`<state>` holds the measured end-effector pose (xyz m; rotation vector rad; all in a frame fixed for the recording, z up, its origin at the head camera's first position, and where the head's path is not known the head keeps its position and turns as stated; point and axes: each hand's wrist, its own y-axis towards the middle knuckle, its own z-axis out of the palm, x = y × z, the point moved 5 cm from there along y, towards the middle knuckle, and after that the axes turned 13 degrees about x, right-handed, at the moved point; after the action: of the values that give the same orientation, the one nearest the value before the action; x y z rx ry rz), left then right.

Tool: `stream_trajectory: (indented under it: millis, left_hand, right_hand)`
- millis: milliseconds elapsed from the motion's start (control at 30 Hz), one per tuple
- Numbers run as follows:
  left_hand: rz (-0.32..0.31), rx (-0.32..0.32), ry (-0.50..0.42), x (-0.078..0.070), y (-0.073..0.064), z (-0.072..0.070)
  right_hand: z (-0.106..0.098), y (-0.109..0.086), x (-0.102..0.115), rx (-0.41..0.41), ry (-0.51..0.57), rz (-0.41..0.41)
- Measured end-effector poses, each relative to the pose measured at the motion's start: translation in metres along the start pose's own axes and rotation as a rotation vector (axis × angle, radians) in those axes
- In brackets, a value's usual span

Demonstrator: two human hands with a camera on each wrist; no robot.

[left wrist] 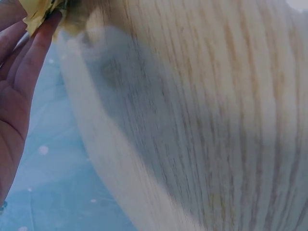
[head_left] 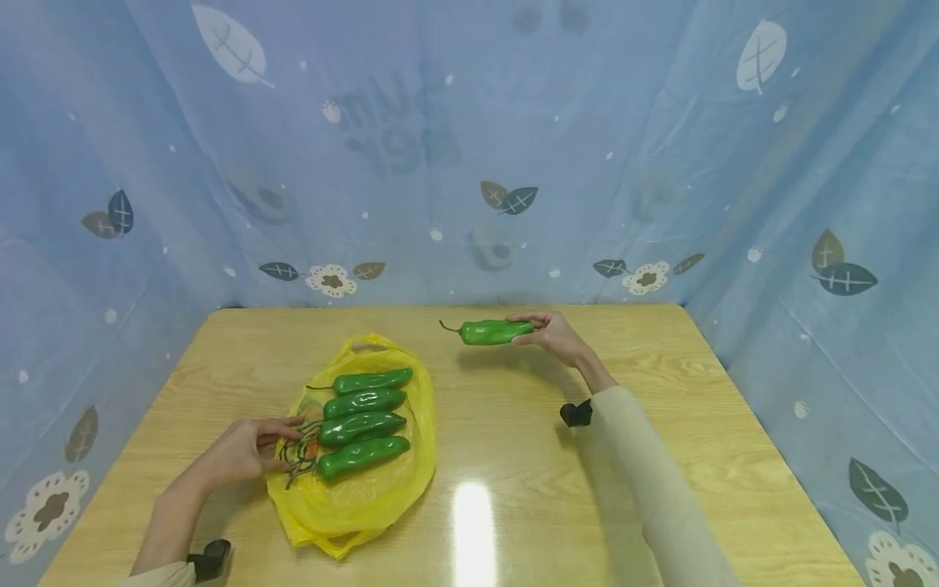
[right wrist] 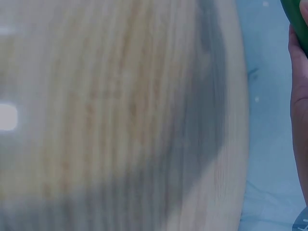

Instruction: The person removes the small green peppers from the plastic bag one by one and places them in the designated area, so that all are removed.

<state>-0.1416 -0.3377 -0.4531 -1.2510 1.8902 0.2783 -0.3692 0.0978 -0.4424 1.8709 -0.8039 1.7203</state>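
Observation:
My right hand [head_left: 553, 336] holds a long green chili pepper [head_left: 490, 332] by its blunt end, over the far part of the table, its thin stem pointing left. In the right wrist view, only a piece of that pepper [right wrist: 296, 19] shows beside the fingers. Several more green peppers [head_left: 364, 456] lie side by side on a yellow plastic bag [head_left: 367, 509], stems toward the left. My left hand [head_left: 238, 450] is at the bag's left edge, beside the bunched stems. The left wrist view shows its fingers pinching the yellow plastic [left wrist: 39, 12].
The wooden table [head_left: 513, 440] has a bright light reflection near its front. Blue patterned curtains [head_left: 455, 163] hang behind it and along both sides. A black wrist camera [head_left: 575, 413] sits on the right forearm, another [head_left: 211, 559] on the left.

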Motion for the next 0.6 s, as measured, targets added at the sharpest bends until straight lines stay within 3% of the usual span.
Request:
stream_trajectory:
  millis: [333, 600]
  left_hand:
    - [-0.048, 0.008, -0.047, -0.001, -0.001, 0.004]
    - [-0.047, 0.0, -0.047, -0.001, -0.001, 0.004]
  right_hand:
    - [-0.015, 0.019, -0.022, 0.015, 0.098, 0.036]
    - [-0.012, 0.028, -0.029, 0.007, 0.025, 0.096]
